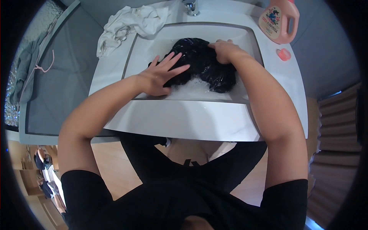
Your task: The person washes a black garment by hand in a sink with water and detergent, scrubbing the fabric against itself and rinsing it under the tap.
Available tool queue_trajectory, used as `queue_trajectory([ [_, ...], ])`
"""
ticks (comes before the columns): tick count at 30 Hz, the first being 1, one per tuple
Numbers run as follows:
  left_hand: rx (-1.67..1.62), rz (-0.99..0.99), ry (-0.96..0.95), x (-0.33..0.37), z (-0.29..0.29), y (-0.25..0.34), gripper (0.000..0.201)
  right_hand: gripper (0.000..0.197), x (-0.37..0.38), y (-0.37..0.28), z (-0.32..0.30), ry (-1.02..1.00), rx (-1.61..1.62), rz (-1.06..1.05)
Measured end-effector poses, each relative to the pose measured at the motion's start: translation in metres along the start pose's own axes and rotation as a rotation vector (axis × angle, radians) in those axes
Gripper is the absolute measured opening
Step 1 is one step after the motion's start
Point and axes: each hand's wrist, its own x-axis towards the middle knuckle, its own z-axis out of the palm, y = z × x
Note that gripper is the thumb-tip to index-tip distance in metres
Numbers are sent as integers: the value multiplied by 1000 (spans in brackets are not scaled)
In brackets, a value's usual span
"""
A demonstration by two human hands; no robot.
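Suds (193, 90) sit at the near edge of the white sink basin (143, 51), touching the wet black garment (203, 65). Garment lies bunched in the basin middle, long axis running from near-right to far-left, its bulk toward the right wall. Left hand (161, 74) is open flat, fingers spread and pointing right and away, palm pressed on the garment's near-left side, heel in the suds. Right hand (224, 50) is curled over the garment's far-right top, fingers bent and gripping the fabric, knuckles up. Both forearms come in from the near edge across the white counter (184, 120). Farther back, a crumpled white cloth (130, 25) lies on the counter's far-left corner, partly over the rim. Chrome faucet (191, 7) stands behind the basin. Pink detergent bottle (279, 20) stands far right, its pink cap (283, 54) just beside it.
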Motion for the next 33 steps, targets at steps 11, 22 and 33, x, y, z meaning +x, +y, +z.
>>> queue_trajectory([
  [11, -37, -176, 326, 119, 27, -13, 105, 141, -9, -6, 2, -174, 168, -117],
  [22, 22, 142, 290, 185, -7, -15, 47, 127, -8, -3, 6, -92, 5, 117],
  [33, 267, -188, 101, 66, -35, -3, 66, 40, -17, 11, -15, 248, -105, 343],
])
